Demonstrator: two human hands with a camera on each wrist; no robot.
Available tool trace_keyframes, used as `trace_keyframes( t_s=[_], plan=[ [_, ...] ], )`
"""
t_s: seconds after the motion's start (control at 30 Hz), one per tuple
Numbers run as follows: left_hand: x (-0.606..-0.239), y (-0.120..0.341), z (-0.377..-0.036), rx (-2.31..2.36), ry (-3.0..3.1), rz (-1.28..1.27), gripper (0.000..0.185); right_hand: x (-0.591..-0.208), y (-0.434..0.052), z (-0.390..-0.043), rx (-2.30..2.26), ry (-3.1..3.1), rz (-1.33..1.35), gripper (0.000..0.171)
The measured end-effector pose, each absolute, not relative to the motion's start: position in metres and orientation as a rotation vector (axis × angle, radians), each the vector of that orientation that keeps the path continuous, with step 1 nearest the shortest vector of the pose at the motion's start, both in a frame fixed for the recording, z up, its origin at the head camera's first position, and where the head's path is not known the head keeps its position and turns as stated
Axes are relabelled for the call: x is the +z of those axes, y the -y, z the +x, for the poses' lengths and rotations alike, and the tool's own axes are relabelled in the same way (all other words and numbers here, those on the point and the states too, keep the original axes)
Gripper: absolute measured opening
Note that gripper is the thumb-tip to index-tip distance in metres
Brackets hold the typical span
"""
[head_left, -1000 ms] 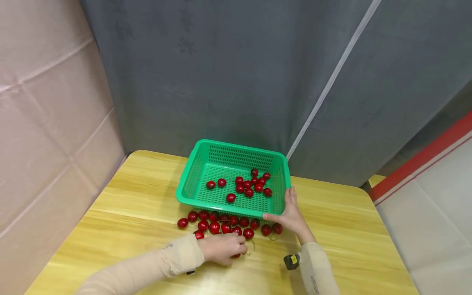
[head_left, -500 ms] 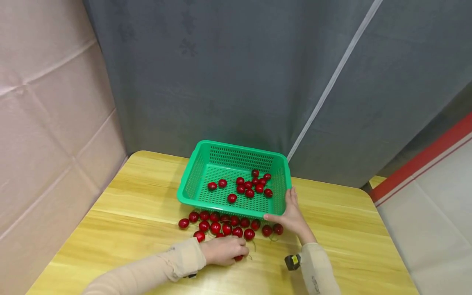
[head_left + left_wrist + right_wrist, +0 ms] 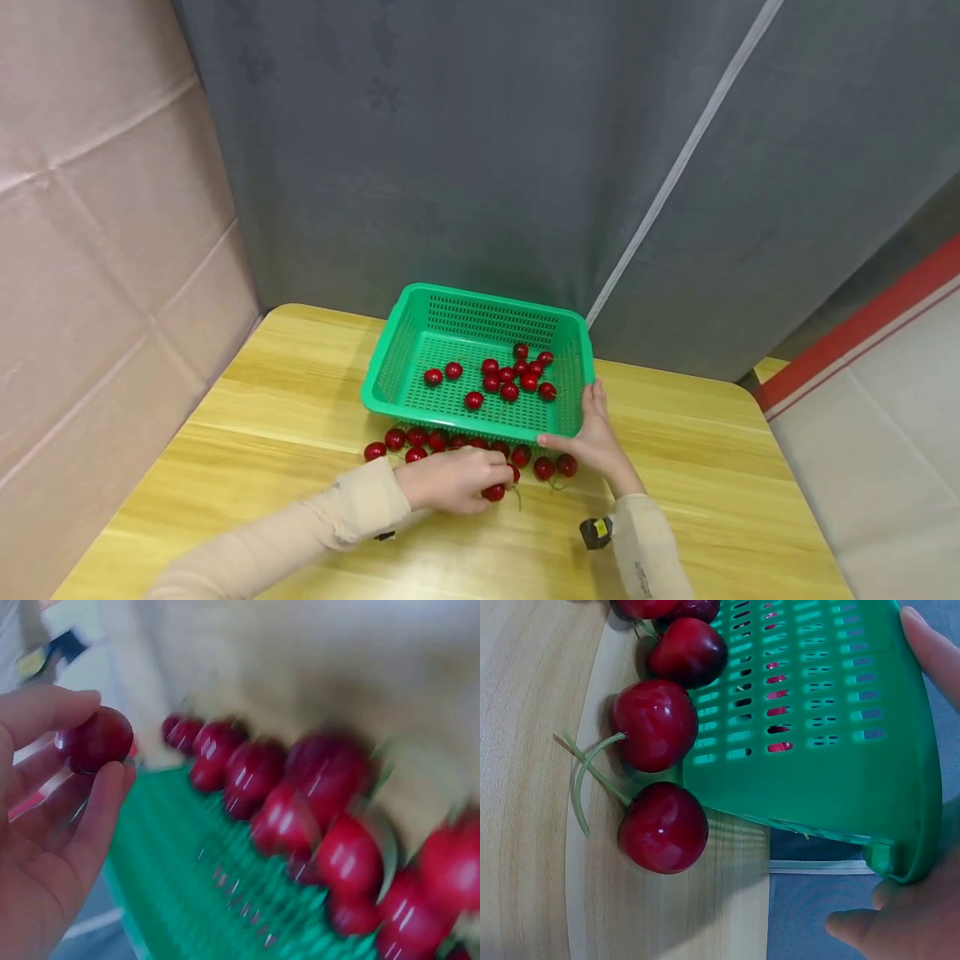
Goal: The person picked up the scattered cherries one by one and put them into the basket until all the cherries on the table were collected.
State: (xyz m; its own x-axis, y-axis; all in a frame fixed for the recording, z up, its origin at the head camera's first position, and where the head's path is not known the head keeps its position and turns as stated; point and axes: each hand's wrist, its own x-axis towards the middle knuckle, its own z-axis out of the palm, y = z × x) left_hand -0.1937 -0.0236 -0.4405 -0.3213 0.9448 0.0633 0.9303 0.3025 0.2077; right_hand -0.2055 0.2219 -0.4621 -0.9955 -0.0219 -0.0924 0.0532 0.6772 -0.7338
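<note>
My left hand (image 3: 456,481) pinches a dark red cherry (image 3: 99,740) between thumb and fingertips, raised near the front of a green plastic basket (image 3: 450,413). In the left wrist view the thumb and a finger sit on either side of the cherry. My right hand (image 3: 595,437) grips the basket's near right corner, thumb on the front rim and fingers along the right side. Several cherries (image 3: 508,392) lie inside the basket, mostly toward its right half. More cherries (image 3: 664,827), some with green stems, lie along the basket's front; my left hand hides part of them.
The basket stands on a light wooden table (image 3: 300,392), close to a grey curtain (image 3: 450,167) behind. A pale wall covering (image 3: 97,250) rises at the left, and a white panel with a red band (image 3: 862,325) stands at the right.
My left hand has lifted the cherry from the table and moved it up toward the basket, over the loose cherries. The right hand stays at the basket corner.
</note>
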Motion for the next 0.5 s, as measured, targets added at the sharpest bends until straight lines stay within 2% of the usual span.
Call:
trace_keyframes(
  t_s=[0.27,0.5],
  plan=[
    [-0.398,0.038,-0.247,0.607,-2.574,1.590,0.018,-0.462,-0.222,-0.207,-1.206,-2.811,0.017,0.124],
    [-0.379,0.046,-0.304,0.659,-2.719,1.381,0.020,-0.463,-0.223,-0.206,-1.227,-2.803,0.003,0.123]
  ],
)
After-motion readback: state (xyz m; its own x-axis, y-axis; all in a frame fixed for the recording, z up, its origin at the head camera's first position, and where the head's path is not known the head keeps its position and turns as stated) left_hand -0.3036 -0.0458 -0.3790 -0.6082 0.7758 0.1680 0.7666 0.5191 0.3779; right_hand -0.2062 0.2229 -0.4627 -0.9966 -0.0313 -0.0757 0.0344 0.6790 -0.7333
